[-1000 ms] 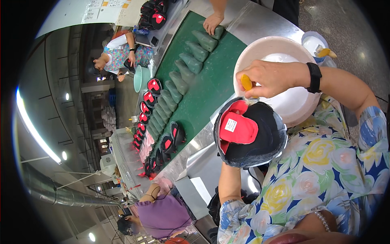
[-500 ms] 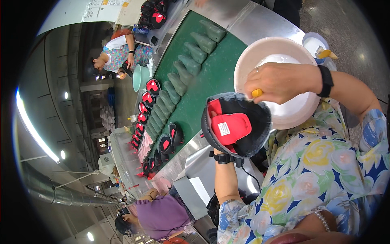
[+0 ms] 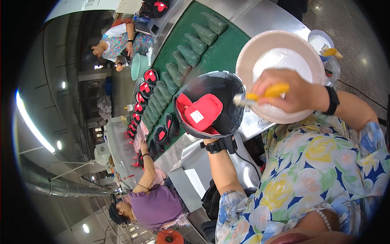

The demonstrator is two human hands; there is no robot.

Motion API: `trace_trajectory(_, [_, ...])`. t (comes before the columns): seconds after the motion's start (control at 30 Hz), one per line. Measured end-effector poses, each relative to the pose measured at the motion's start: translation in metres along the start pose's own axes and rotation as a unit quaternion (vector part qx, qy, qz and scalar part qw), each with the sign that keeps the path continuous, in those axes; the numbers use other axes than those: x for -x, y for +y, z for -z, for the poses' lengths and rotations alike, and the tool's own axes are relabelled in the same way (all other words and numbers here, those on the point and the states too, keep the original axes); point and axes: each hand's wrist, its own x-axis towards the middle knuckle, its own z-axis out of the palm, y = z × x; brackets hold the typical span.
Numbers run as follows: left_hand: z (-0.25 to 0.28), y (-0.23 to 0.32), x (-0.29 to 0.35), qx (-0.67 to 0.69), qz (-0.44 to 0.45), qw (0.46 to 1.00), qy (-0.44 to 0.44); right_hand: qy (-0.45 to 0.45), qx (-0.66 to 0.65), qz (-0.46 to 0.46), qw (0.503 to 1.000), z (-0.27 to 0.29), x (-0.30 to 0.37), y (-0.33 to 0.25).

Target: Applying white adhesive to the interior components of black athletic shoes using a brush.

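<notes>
A black shoe upper [image 3: 233,110] with a red tongue and a small white label is held up on my left hand [image 3: 211,141]. Most of that hand is hidden by the upper; only its base shows at the wrist strap. Whitish smears mark the upper's rim. My right hand [image 3: 280,90], slightly blurred, grips the yellow handle of a brush [image 3: 240,100]. The brush's pale bristles are by the right edge of the upper; whether they touch it I cannot tell. Below the right hand stands a pale pink basin [image 3: 252,48] with white liquid in it.
A green conveyor belt [image 3: 225,42] carries rows of grey-green shoe lasts [image 3: 205,33] and several black-and-red uppers [image 3: 161,134]. Beside the basin is a small container [image 3: 316,36] with a yellow-handled brush. Two co-workers, one in purple [image 3: 156,205], are across and beside the belt.
The upper has moved left, away from the basin. My right hand has turned, swinging the brush out of the upper so its bristles show. The co-worker in purple now reaches toward the belt.
</notes>
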Motion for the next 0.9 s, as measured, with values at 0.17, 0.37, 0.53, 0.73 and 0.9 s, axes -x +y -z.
trace_trajectory(0.17, [0.001,0.001,-0.006,-0.008,-0.006,1.000,0.003,-0.047,-0.053,0.107,0.992,-0.036,0.005,-0.013])
trace_trajectory(0.37, [0.006,-0.003,-0.004,-0.006,-0.007,1.000,0.013,-0.071,0.006,0.053,0.996,-0.010,-0.003,0.018])
trace_trajectory(0.53, [0.012,-0.005,-0.002,-0.005,0.001,1.000,0.019,-0.072,0.080,-0.009,0.994,0.004,-0.029,0.038])
trace_trajectory(0.73, [0.061,-0.025,-0.011,-0.101,-0.030,0.992,0.064,0.005,0.082,-0.060,0.995,0.022,-0.053,0.035])
trace_trajectory(0.9, [0.153,-0.019,-0.006,-0.756,-0.234,0.601,0.112,0.020,0.042,-0.163,0.985,0.035,-0.045,0.025])
